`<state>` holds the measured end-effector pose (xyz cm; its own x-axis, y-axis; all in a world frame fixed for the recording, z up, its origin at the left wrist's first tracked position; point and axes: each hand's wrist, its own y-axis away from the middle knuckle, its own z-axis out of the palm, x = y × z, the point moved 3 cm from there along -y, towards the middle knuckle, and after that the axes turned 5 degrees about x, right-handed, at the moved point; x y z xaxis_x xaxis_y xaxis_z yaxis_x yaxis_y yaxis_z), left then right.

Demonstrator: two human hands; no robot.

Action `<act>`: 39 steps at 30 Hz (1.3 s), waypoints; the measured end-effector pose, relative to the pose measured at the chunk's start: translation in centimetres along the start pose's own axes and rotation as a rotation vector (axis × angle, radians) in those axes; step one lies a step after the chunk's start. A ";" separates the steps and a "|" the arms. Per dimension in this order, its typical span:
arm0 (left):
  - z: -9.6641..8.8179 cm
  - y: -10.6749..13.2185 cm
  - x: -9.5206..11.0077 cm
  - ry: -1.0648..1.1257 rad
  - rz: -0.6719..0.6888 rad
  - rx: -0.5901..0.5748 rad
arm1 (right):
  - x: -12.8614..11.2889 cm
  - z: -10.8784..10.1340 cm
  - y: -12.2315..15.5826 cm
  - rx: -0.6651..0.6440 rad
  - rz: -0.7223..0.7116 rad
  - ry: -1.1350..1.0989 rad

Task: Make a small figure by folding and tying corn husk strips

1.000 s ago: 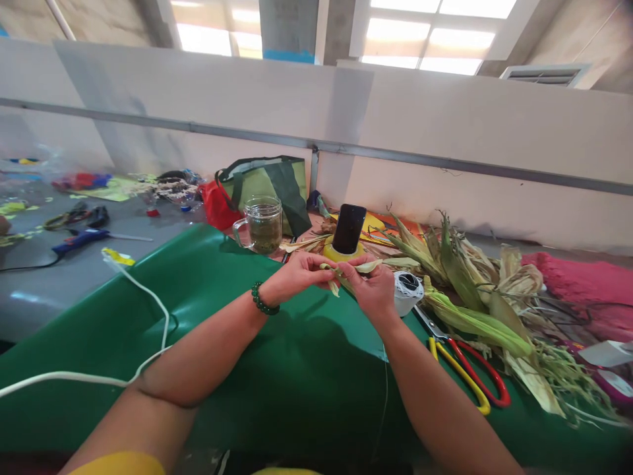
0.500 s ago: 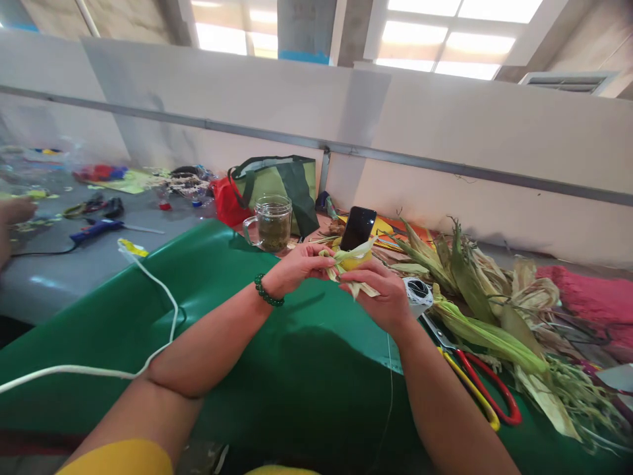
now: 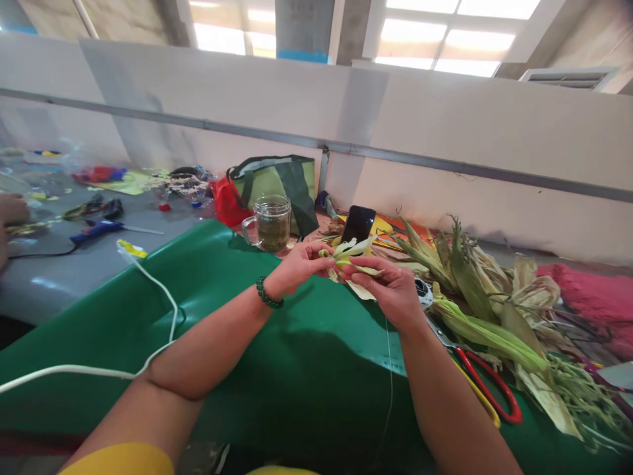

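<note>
A bundle of pale corn husk strips (image 3: 353,249) is held up between my hands over the green mat (image 3: 316,330). My left hand (image 3: 301,267), with a dark green bead bracelet on the wrist, pinches its gathered left end. On the right side, my right hand (image 3: 390,284) grips one husk strip between thumb and fingers, other strips fanning out around it. A thin thread (image 3: 390,359) hangs down below my right hand. Just behind the husks a dark phone (image 3: 359,223) leans upright.
Scissors (image 3: 459,349) with red and yellow handles lie by my right forearm, beside a heap of corn husks (image 3: 494,316). A glass mug (image 3: 273,224) stands behind my left hand. A white cable (image 3: 165,290) crosses the mat. At far left are a blue glue gun (image 3: 96,231) and another person's hand (image 3: 12,210).
My right hand has shifted slightly right and turned, its fingertips now pinching a strip. The husk strips look more spread apart. My left hand stays nearly in place.
</note>
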<state>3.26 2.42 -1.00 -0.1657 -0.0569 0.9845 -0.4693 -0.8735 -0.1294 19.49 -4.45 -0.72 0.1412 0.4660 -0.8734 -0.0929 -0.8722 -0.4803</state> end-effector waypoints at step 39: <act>1.4 1.1 -0.3 -0.556 0.313 -0.051 | 2.7 0.1 -1.0 0.081 -0.088 0.357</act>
<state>4.01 0.79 -1.27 0.1672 -0.5596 0.8117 -0.5145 -0.7519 -0.4123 19.89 -2.31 -2.62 0.4857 0.4447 -0.7526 -0.1408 -0.8099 -0.5694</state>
